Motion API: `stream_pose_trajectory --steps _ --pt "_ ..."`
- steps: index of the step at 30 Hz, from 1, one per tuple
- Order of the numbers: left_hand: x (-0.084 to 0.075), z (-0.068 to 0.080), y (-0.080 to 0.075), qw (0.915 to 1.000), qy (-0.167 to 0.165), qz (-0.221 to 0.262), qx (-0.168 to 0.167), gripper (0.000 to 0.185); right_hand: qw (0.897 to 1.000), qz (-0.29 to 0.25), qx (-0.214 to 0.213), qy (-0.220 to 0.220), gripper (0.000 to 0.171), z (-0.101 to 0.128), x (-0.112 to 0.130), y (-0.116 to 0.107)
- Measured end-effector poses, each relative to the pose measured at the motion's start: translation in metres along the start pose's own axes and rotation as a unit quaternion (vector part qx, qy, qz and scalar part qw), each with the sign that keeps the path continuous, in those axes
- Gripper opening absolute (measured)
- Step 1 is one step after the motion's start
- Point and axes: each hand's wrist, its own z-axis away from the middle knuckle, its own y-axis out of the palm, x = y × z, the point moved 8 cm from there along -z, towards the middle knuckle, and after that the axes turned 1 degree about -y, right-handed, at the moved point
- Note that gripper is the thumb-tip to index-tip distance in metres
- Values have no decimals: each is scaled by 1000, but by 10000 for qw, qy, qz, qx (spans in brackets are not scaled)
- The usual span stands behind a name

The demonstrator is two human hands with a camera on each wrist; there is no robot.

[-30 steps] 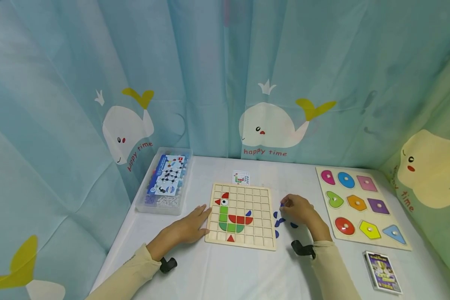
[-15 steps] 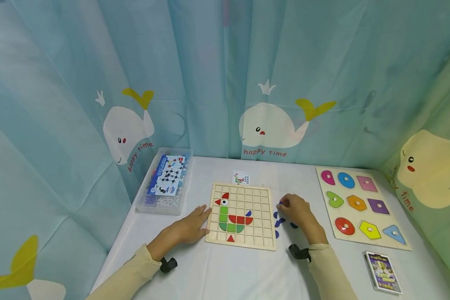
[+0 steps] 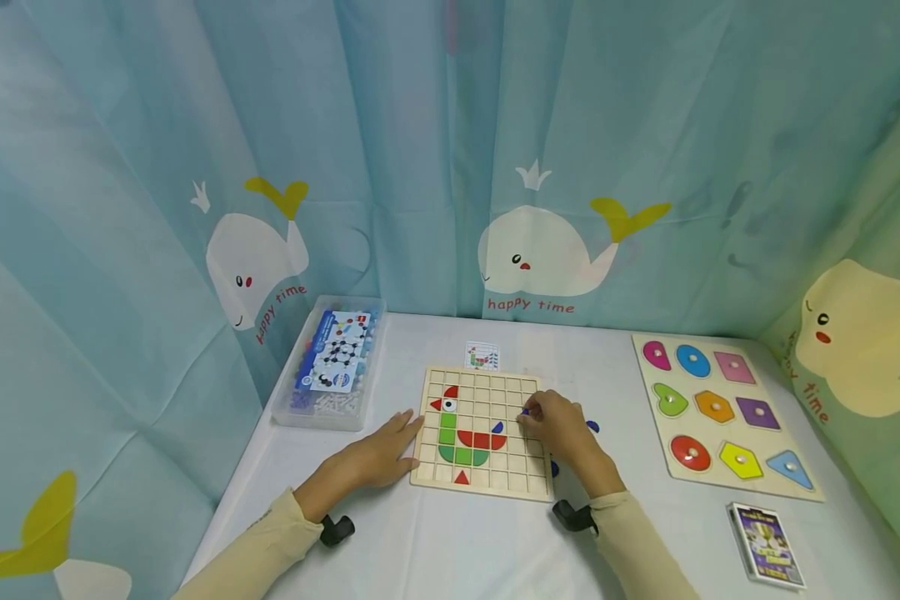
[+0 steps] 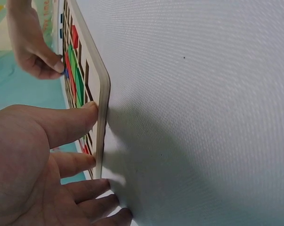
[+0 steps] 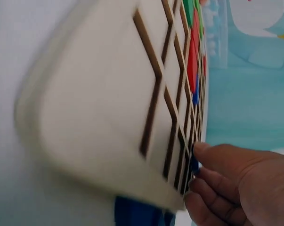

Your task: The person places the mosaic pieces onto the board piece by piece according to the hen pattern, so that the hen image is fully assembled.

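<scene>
The right hand [image 3: 562, 427] pinches a small, flat, dark-blue piece [image 3: 526, 411] over the right part of the square, pale wooden grid board [image 3: 489, 488]; a fingertip hold probably suits something so small. The left hand [image 3: 378, 452], fingers extended and clenching nothing, touches the board's left edge, presumably to steady it. A small white printed picture card [image 3: 482, 356] lies at the far edge, seemingly where it is easily seen.

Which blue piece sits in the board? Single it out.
The blue piece just above the right end of the red row. It fills a board cell; the right hand pinches a second piece, and other visible ones lie on the table.
</scene>
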Motion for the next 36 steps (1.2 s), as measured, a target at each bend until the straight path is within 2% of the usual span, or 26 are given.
stream_pose_trajectory --steps 5,12,16,23,31,36 --pt "1 -1 1 10000 -31 -39 -5 71 9999 -109 -5 83 18 -3 8 3" --pt "1 -1 0 10000 -20 -50 -21 71 9996 -78 284 16 15 -10 13 7" --pt "1 -1 0 10000 -28 -37 -5 70 9989 -211 398 129 15 -10 13 8" --pt "0 0 0 10000 53 -49 -16 70 9998 -74 172 13 3 -10 15 7" --pt "-1 0 0 9999 118 -28 -40 70 9997 231 -22 -24 12 -7 8 -1" --pt "-1 0 -1 10000 92 -33 -18 69 9983 302 177 464 28 3 -19 -24"
